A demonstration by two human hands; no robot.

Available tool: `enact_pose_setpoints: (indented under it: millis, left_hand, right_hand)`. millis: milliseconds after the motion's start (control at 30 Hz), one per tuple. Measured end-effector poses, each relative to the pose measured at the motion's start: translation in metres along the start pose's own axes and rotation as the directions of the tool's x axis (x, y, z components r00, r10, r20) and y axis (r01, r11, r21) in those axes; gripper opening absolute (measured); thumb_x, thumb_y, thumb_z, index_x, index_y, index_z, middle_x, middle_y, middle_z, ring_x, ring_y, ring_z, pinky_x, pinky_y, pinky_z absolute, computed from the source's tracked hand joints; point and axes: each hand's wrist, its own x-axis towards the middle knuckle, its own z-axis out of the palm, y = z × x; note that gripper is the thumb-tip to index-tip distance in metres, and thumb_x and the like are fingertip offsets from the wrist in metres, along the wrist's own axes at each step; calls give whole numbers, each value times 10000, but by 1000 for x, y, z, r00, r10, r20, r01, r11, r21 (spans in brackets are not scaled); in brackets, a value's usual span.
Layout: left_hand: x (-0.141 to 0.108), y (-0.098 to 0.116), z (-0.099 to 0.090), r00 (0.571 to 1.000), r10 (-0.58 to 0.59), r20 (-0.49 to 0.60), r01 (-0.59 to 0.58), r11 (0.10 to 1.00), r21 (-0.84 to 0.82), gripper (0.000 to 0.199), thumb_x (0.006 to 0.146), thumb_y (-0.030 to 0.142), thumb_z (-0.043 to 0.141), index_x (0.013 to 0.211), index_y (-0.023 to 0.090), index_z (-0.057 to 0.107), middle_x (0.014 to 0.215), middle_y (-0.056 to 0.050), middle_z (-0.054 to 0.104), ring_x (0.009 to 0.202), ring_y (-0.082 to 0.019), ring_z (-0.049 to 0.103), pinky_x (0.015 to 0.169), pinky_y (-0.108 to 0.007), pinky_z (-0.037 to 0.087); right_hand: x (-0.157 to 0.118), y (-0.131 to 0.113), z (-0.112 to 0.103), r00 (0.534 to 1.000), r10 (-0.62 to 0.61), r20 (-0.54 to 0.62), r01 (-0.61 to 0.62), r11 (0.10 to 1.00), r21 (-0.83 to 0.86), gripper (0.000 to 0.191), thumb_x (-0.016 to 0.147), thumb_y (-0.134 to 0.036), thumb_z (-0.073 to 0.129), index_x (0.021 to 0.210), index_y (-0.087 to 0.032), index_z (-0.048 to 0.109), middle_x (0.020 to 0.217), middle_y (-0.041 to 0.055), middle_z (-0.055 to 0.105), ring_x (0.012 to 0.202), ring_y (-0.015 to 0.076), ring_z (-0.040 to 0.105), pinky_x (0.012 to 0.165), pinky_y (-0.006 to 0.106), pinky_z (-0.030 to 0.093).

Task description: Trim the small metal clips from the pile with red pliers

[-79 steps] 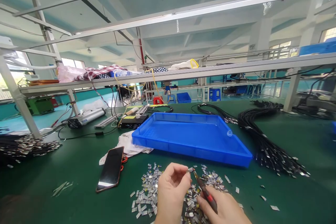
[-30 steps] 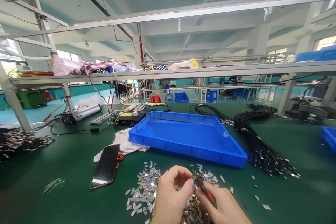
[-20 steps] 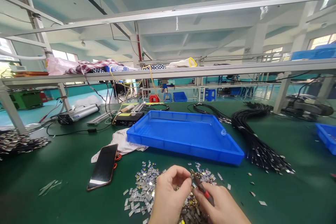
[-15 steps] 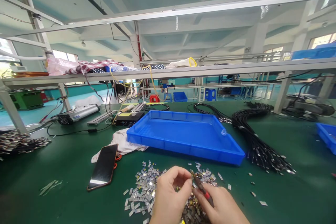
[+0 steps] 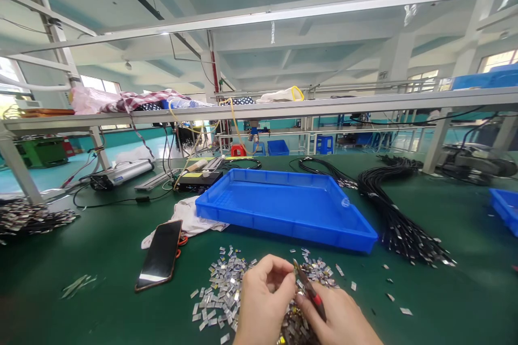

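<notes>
My right hand [image 5: 342, 312] is closed around a tool with red-and-black handles and a slim metal tip, which looks like small pliers [image 5: 311, 290]. The tool's tip points up and to the left, close to the fingertips of my left hand [image 5: 265, 302]. Thumb and forefinger of that left hand are pinched together; whatever they hold is too small or hidden to make out. Below and around both hands lies a spread of small silvery metal pieces [image 5: 220, 294], with darker and brassy ones [image 5: 297, 323] heaped between my wrists.
Beyond my hands stands a blue tray [image 5: 283, 207]. A phone [image 5: 159, 256] lies on a white cloth [image 5: 194, 215] at left. Bundled black cables [image 5: 388, 210] stretch along the right. A few stray pieces [image 5: 406, 311] dot the green tabletop [image 5: 109, 259]. A shelf [image 5: 259, 113] spans the back.
The pliers and my right hand have shifted very slightly; the tool's handles sit a little lower and left. My left hand keeps its pinch in nearly the same place.
</notes>
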Motion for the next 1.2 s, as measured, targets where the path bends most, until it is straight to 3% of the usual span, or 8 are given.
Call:
enact_pose_setpoints:
  millis: [200,633,967,1200]
  left_hand:
    - [-1,2,1,999,-35,-2,35,998,-58,120,702,257,669,755,151,647,709,-22,652,664,-153,592,621,-222,455]
    - [-1,-1,1,1000,-8,2,8,1000,-2,157,739,272,653,821,147,698,826,-73,686,734,-192,629,691,-270,505]
    - [-2,-1,7,990,-127,-64,113,974,-196,224,647,311,757,778,131,728,688,-54,703,591,-157,610,586,-243,518]
    - [-2,-2,8,992,-87,-87,73,985,-153,210,654,312,737,772,138,732,681,-52,695,575,-161,614,571,-247,515]
  right_hand:
    - [-2,-4,-8,1000,7,-7,-6,994,105,368,890,-423,391,730,-194,630,741,71,706,675,209,621,592,257,382]
    - [-2,-4,-5,998,47,28,-48,999,13,370,899,-437,325,685,-200,511,733,90,669,657,226,581,587,297,347]
    - [-4,-6,-14,996,52,68,-59,991,117,390,890,-455,347,732,-178,571,738,84,674,672,219,584,565,278,356]
    - [-2,-6,-8,999,53,3,-54,996,76,378,891,-451,361,703,-198,570,709,63,672,650,203,582,572,269,356]
